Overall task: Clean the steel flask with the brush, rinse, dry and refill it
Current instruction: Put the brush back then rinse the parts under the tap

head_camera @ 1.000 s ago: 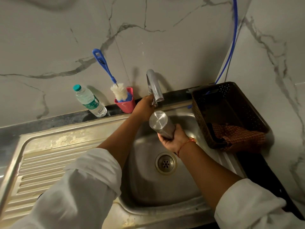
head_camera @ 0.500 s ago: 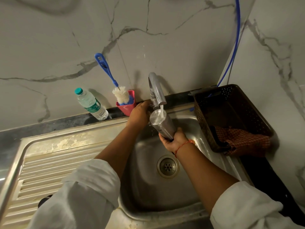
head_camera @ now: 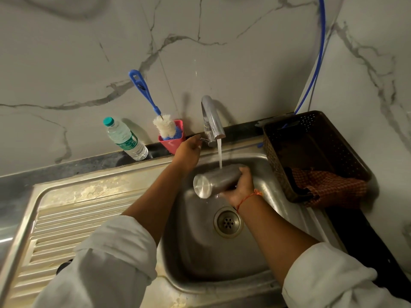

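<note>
Nearest you, below your right wrist, the drain (head_camera: 227, 222) sits open in the sink (head_camera: 200, 258). Your right hand (head_camera: 241, 185) wraps its fingers round the flask (head_camera: 216, 180), which you hold over the basin almost on its side, base towards you. The mouth is hidden behind your palm. The stream (head_camera: 219, 154) lands on the flask's wall just beside your fingertips, so only the outside is getting wet.

Your left hand (head_camera: 189, 150) reaches past it to the lever (head_camera: 203, 138) under the tap (head_camera: 212, 121). The fingertips are at the lever, but you cannot tell from here whether they pinch it or merely touch it.

This looks like wetting or rinsing. The brush (head_camera: 163, 127) stands bristles-up in the cup (head_camera: 172, 143), just left of your left fingers, so scrubbing probably comes next. For that, tip the mouth up under the stream, then free your left hand for the blue handle.

Left of the cup, a bottle (head_camera: 124, 138) leans by the wall, well clear of both hands. To the right of your right fingers the basket (head_camera: 311, 130) sits at the sink's edge with a cloth (head_camera: 327, 185) draped over its near wall, handy for drying. A hose (head_camera: 315, 63) runs up the wall behind it. The tap spout hangs close above the flask, so turn the flask with care
</note>
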Demonstrator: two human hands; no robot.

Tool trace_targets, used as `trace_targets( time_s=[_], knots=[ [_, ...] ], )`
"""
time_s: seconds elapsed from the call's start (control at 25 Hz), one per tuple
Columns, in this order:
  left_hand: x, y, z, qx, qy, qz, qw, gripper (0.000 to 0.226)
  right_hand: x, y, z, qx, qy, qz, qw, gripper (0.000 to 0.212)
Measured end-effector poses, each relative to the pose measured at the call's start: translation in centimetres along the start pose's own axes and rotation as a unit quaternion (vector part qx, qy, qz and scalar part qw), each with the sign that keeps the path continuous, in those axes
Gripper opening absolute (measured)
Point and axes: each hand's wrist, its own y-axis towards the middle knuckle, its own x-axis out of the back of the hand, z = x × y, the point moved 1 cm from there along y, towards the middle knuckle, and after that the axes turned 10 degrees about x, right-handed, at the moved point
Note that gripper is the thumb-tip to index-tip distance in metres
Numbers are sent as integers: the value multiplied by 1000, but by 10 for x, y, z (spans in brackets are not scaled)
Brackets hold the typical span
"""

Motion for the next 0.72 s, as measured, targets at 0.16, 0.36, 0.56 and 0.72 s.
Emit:
trace_targets(
  time_s=[0.16, 0.36, 0.56, 0.72],
  knots=[
    [3, 2, -2, 19, -25, 21, 999, 46, 0, -10, 1, 22, 0, 10, 1000, 50],
    [5, 0, -5, 33, -34, 38, 998, 50, 9, -17, -6, -59, -62, 118, 989, 75],
    [4, -8, -10, 28, -38, 40, 998, 48, 14, -30, -5, -77, -196, 133, 969, 71],
    [-4, -16, -22, 0, -14, 39, 999, 43, 21, -37, -8, 9, -361, 86, 929, 59]
  ],
)
